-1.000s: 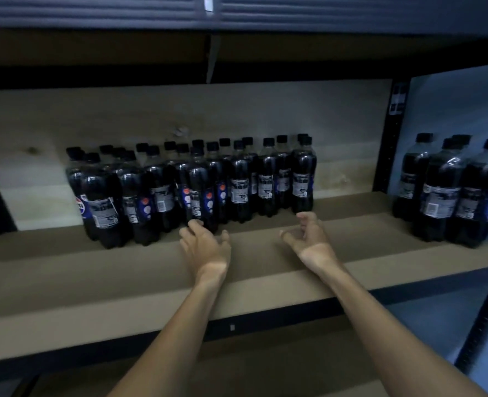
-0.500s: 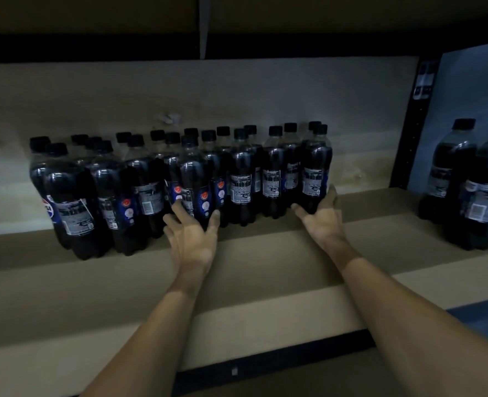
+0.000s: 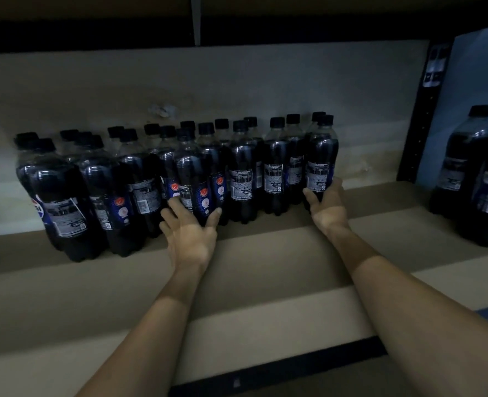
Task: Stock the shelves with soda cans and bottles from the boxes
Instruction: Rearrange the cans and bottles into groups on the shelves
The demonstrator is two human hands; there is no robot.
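In the head view, the left hand [image 3: 191, 233] is seen spread wide, fingers straight, with the fingertips laid against the lower body of the front bottle [image 3: 192, 179], which stands directly ahead of it on the shelf board [image 3: 265, 282]. The right hand [image 3: 327, 209] is cupped round the foot of the end bottle [image 3: 321, 164], thumb on one side and fingers on the other; how firmly it is gripped cannot be told. The bottle cluster [image 3: 116, 179] is packed close, partly between the two hands and partly to the left hand's outer side. A second bottle group [image 3: 471, 173] stands well apart, beyond the right hand's outer side. The step is judged to be squaring up the row. It would be done well if pressure were applied low on the bottles, so that none is tipped, and if the end bottle were drawn inward until the gaps are closed
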